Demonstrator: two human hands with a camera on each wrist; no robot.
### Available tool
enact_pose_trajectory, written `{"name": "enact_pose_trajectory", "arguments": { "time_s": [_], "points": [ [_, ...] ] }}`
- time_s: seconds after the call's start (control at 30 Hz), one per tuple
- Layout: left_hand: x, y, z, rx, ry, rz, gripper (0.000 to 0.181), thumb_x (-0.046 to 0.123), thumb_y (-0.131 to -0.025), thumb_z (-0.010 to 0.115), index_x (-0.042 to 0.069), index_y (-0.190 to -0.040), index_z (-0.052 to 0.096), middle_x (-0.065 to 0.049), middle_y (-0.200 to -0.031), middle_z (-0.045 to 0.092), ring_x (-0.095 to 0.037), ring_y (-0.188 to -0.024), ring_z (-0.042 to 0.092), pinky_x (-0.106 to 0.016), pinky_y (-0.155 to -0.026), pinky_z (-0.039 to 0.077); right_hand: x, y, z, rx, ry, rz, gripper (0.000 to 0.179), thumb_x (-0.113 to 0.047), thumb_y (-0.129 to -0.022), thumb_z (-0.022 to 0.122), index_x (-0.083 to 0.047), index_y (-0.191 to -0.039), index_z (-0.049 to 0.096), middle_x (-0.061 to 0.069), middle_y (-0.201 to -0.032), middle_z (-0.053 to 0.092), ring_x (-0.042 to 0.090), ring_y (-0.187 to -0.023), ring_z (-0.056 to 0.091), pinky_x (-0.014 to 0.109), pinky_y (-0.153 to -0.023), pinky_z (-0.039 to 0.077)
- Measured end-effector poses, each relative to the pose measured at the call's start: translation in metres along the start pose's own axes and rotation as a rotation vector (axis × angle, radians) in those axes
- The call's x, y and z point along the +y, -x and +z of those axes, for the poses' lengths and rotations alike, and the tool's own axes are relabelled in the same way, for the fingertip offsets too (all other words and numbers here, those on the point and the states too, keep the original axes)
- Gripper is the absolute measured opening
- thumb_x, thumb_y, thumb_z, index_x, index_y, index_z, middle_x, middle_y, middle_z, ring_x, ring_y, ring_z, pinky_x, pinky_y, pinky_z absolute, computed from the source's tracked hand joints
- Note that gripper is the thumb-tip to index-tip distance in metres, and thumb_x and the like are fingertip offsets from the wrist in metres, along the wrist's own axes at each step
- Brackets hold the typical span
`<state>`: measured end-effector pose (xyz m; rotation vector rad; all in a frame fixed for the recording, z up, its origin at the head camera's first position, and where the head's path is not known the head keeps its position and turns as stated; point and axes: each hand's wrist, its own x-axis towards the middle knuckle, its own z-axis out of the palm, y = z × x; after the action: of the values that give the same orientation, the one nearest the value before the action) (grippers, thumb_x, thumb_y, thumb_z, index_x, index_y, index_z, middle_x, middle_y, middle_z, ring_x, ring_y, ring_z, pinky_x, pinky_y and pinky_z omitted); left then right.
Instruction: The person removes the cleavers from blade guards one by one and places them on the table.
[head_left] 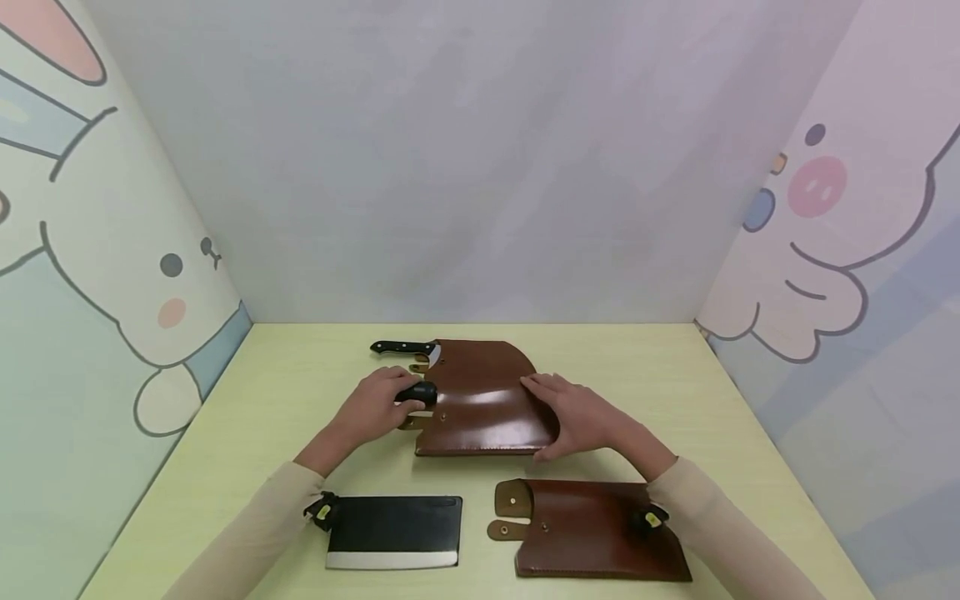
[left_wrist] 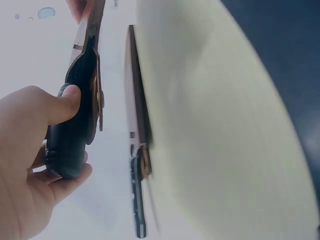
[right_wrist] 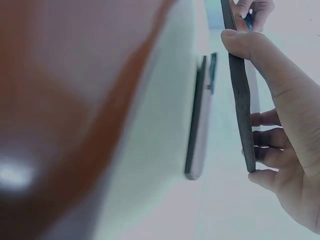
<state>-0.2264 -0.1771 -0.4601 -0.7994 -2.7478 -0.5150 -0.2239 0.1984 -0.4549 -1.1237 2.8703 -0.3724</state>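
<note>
My left hand [head_left: 373, 406] grips the thick black handle [left_wrist: 67, 140] of a knife whose blade is hidden inside a brown leather sheath [head_left: 487, 421]. At the sheath's right end, my right hand [head_left: 579, 414] pinches the edge, thumb on one face and fingers on the other, as the right wrist view shows. Both wrist views show this sheath raised off the table. Behind it lies a second brown sheath [head_left: 480, 352] with a riveted black knife handle [head_left: 403, 347] sticking out on the left; a sliver of blade shows there.
Nearer me on the pale yellow table [head_left: 622, 354] lie a wide cleaver blade [head_left: 393, 527], black with a silver edge, and a third brown sheath [head_left: 585, 529] with snap straps, partly under my right forearm. Cartoon-printed panels [head_left: 862, 250] stand at both sides.
</note>
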Motion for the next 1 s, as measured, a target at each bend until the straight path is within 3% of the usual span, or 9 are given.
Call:
{"name": "enact_pose_trajectory", "arguments": {
  "time_s": [0.4,1.0],
  "points": [
    [0.008,-0.006,-0.026,0.125,-0.071,0.073,0.044,0.026,-0.085,0.085,0.001,-0.120,0.074,-0.014,-0.111,0.073,-0.033,-0.104,0.069,-0.048,-0.086,0.059,-0.007,0.000,-0.020,0.103,-0.006,-0.026,0.115,-0.058,-0.068,0.087,-0.005,-0.158,0.037,0.017,-0.156,0.044,0.052,-0.140,0.043,0.057,-0.107,0.047],
    [0.006,-0.002,-0.024,0.136,-0.067,0.070,0.045,0.028,-0.087,0.083,0.004,-0.123,0.073,-0.013,-0.114,0.071,-0.030,-0.095,0.072,-0.043,-0.077,0.061,-0.004,0.001,-0.021,0.122,-0.036,-0.042,0.116,-0.056,-0.069,0.089,-0.004,-0.158,0.036,0.017,-0.156,0.042,0.043,-0.143,0.043,0.055,-0.114,0.040]
  ]
}}
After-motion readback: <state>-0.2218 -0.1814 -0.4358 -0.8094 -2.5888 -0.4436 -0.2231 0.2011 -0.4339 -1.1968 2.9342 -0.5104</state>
